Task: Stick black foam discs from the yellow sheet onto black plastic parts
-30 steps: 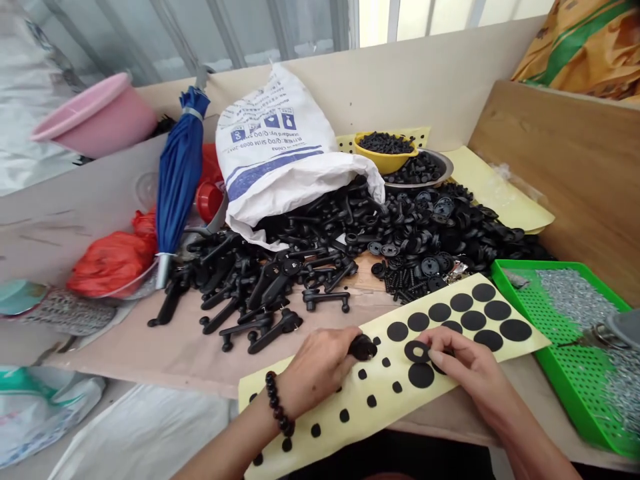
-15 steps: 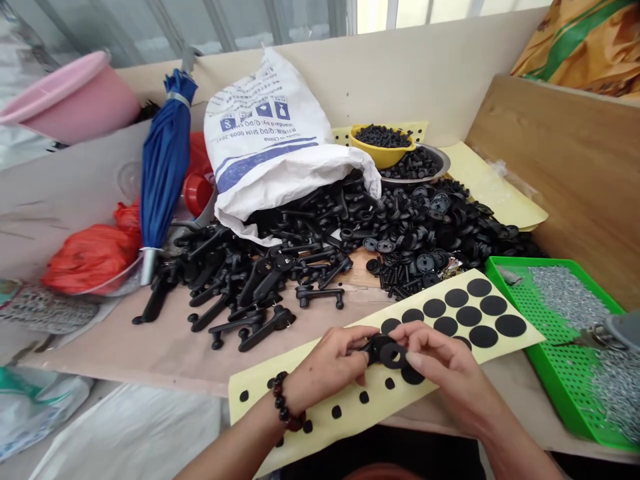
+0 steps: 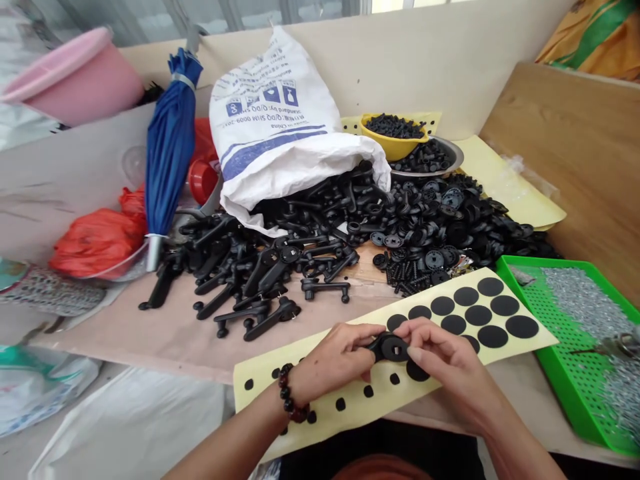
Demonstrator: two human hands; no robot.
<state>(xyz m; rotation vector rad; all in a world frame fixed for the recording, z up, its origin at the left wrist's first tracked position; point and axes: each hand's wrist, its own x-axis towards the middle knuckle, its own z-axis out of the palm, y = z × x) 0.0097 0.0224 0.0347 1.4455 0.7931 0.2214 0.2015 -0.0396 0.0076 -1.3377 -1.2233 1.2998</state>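
"Handle (image 3: pixel 393 348): where is it?"

"Over the sheet (image 3: pixel 380 410), round end showing, between both hands."

"And each grip?"

"The left grip (image 3: pixel 333 360) is clasped round its arm. The right grip (image 3: pixel 445 353) has fingertips at the round end's edge; whether they pinch it, I can't tell."

"Anything in the way?"

"The hands cover some of the sheet's black discs (image 3: pixel 477 315). Beyond, loose handles (image 3: pixel 277 317) crowd the desk (image 3: pixel 185 320), and a sack (image 3: pixel 280 133) lies over the pile behind them."

"To the right?"

"Beside the sheet, a green tray (image 3: pixel 565 393) of screws (image 3: pixel 575 293), with a tool (image 3: pixel 620 345) jutting over it. Farther back are round caps (image 3: pixel 460 230), then a yellow bowl (image 3: pixel 395 148)."

"Left?"

"An umbrella (image 3: pixel 173 147) leans beside a red bag (image 3: pixel 97 243); a pink basin (image 3: pixel 95 80) sits behind."
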